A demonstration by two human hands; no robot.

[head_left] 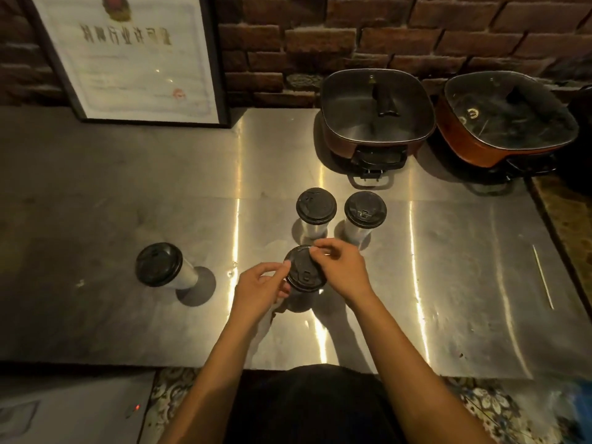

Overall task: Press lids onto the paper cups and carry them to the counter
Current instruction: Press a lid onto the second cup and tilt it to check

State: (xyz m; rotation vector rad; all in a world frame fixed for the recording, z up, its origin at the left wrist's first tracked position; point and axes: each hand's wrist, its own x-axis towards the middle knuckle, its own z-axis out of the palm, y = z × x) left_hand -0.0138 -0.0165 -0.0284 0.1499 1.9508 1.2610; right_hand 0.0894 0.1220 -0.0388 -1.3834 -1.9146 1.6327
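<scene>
A paper cup with a black lid point(304, 272) stands on the steel counter point(128, 203) in front of me. My left hand point(261, 288) grips the cup's left side and the lid's rim. My right hand point(341, 267) pinches the lid's far right edge with its fingertips. Two more lidded cups stand just behind it, one on the left point(316, 206) and one on the right point(365, 209). Another lidded cup point(159, 264) stands apart to the left.
Two square electric pots with glass lids, the nearer point(376, 115) and the one tilted at the right point(507, 118), sit at the back by the brick wall. A framed certificate point(134, 56) leans at the back left. A thin stick point(542, 277) lies at the right.
</scene>
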